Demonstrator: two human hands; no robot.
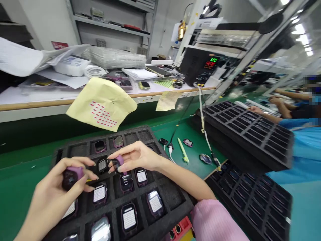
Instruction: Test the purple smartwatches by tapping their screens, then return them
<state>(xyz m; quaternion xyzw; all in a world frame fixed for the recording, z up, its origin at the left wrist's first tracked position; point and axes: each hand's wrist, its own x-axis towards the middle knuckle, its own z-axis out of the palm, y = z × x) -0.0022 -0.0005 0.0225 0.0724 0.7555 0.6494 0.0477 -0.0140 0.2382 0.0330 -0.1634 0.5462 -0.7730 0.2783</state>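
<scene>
A black foam tray [184, 206] with square compartments lies in front of me, several of them holding purple-framed smartwatches. My left hand [56, 185] is over the tray's left side, its fingers closed round a purple smartwatch [72, 176] with a dark face. Near the middle of the tray, my right hand [141, 156] pinches another purple smartwatch [120, 162], tilted between thumb and fingers. Just below it, a smartwatch [126, 183] sits in its compartment with a dark lit menu. Several neighbours, such as one smartwatch [129, 217], show white screens.
Right of the tray lie a green pen [183, 150], a white cable [171, 154] and small watch parts. Stacked black trays [250, 134] stand farther right, near a co-worker's hand [256, 110]. A power supply [200, 67] sits on the shelf; a yellow sheet [102, 103] hangs from its edge.
</scene>
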